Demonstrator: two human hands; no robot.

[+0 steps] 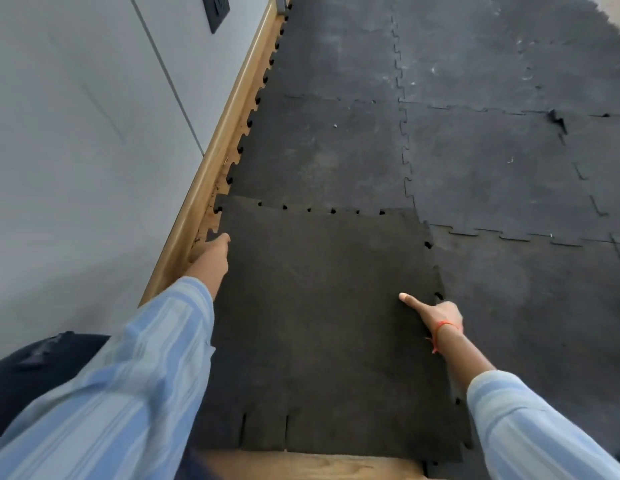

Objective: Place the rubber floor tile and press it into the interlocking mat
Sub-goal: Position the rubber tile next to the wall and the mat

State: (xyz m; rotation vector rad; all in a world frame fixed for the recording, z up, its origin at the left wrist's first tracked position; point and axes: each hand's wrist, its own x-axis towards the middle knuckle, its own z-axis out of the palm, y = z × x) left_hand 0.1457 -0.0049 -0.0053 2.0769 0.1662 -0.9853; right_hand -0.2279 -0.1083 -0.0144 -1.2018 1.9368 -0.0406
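The rubber floor tile (322, 317) fills the lower centre of the frame, its far toothed edge lying over the near edge of the interlocking mat (474, 161) that covers the upper right. Dark gaps along that seam in mid-frame suggest the teeth are not yet seated. My left hand (211, 252) is curled over the tile's left edge in the left middle of the frame, though I cannot tell how firmly it is clamped because my fingers are hidden underneath. My right hand (436, 315) grips the tile's right edge at lower right, thumb laid flat on top.

I judge the tile dense and heavy, floppy over its span but tough, with a grippy matte face. Holding opposite edges keeps it from sagging; the thin tabs would bend if pulled.

The wooden skirting (228, 143) runs diagonally along the left, tight against the tile, under the grey wall (76, 133), so there is little sideways room. One raised, torn tab (558, 121) sticks up in the upper right, well apart from the seam.
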